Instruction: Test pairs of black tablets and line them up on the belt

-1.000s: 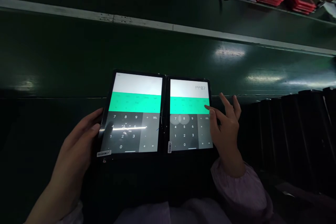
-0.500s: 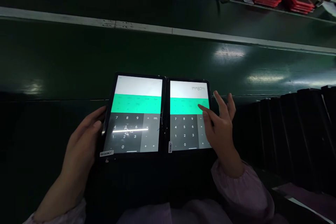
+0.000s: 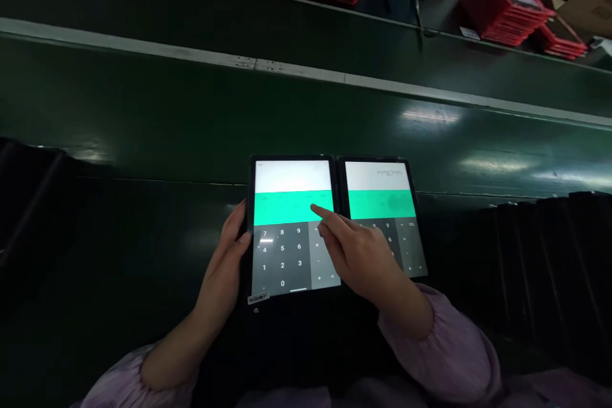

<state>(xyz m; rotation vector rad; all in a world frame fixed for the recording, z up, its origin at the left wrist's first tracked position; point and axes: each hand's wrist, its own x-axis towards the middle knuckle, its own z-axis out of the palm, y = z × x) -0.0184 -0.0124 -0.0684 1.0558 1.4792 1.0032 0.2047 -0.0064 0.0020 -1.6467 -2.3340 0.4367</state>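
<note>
Two tablets lie side by side, both lit with a calculator screen: white on top, a green band, then dark keys. My left hand (image 3: pixel 224 271) grips the left edge of the left tablet (image 3: pixel 282 264), thumb over the frame and the other fingers partly hidden. A small white label (image 3: pixel 259 298) sits at that tablet's lower left corner. Over the left tablet, my right hand (image 3: pixel 361 252) points with its index finger at the green band; it holds nothing. The right tablet (image 3: pixel 380 204) displays a line of symbols with "87" and is partly covered by my right hand.
Beyond the green work surface (image 3: pixel 191 121) runs a pale metal strip (image 3: pixel 296 71). Stacks of red sleeves (image 3: pixel 509 9) stand on the far side, beside a cardboard box (image 3: pixel 590 3). Rows of dark upright panels flank me at right (image 3: pixel 545 261) and at far left.
My right hand has moved left from the right tablet to the left tablet's green band, its other fingers now folded. The view has shifted, so both tablets appear farther right and slightly lower.
</note>
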